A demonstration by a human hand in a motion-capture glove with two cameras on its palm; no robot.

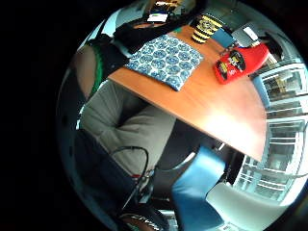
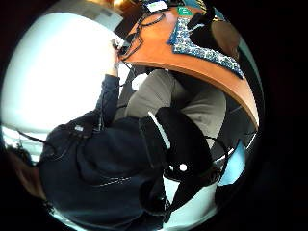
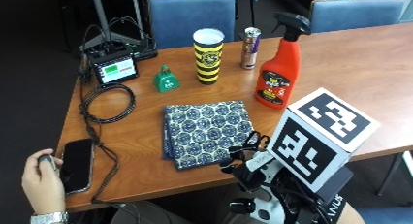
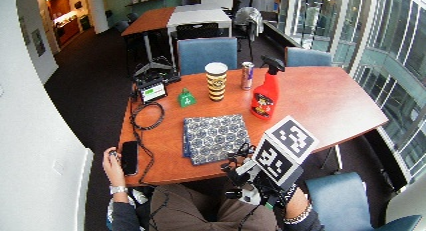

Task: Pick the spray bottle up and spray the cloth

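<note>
— What's on that wooden table [image 3: 361, 73], starting from the left?

— A bare left hand [image 3: 40, 178] at the near corner, touching a black smartphone [image 3: 77, 164]. Behind it a coiled black cable [image 3: 106, 104] runs to a small black device with a lit green screen [image 3: 115, 69]; I can't read the writing on it. Then a little green bell [image 3: 165, 80], a tall yellow-and-black striped cup with a crest [image 3: 208, 55], and a slim silver-and-blue drink can [image 3: 250, 48].

— And the cloth?

— The folded blue-and-white patterned cloth [image 3: 206, 132] lies flat near the front edge, in the middle. The red plastic spray bottle with a black trigger head [image 3: 280, 71] stands upright just behind its right corner, apart from it. The label's yellow and black; the words are too small to read.

— The gloved hand?

— The black-gloved right hand [image 3: 248, 158] hovers at the table's front edge beside the cloth's near right corner. Fingers look loosely spread, holding nothing.
</note>
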